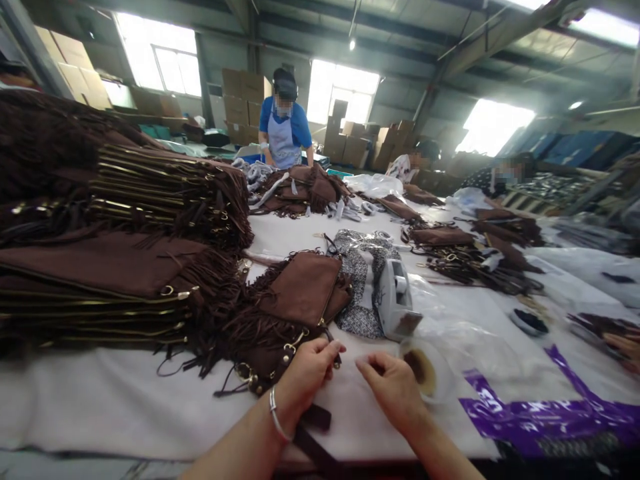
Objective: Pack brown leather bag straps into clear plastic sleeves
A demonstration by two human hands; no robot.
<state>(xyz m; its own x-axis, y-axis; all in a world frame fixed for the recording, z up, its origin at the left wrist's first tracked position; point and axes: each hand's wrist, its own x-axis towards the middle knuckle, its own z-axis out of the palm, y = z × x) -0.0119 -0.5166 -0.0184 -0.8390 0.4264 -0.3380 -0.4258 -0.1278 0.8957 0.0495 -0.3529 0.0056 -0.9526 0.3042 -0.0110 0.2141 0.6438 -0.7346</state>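
A brown fringed bag [305, 287] with gold-coloured metal fittings lies just beyond my hands. My left hand [313, 370], with a bangle at the wrist, is closed at the bag's near corner, on a thin dark leather strap [330, 339]. Across a small gap, my right hand [395, 387] has thumb and fingertips pinched together; anything between them is too small to make out. Under my left wrist passes a wider dark strap [317, 417]. Right beside my right hand lies a clear round thing with a brown centre [421, 369], resembling a tape roll.
Stacked brown fringed bags [100, 267] rise at the left. A white dispenser [397, 300] stands by a plastic-wrapped grey patterned piece [353, 280]. Purple printed plastic [540, 413] lies at the right. A co-worker in blue [284, 127] stands across the table behind more bags [305, 187].
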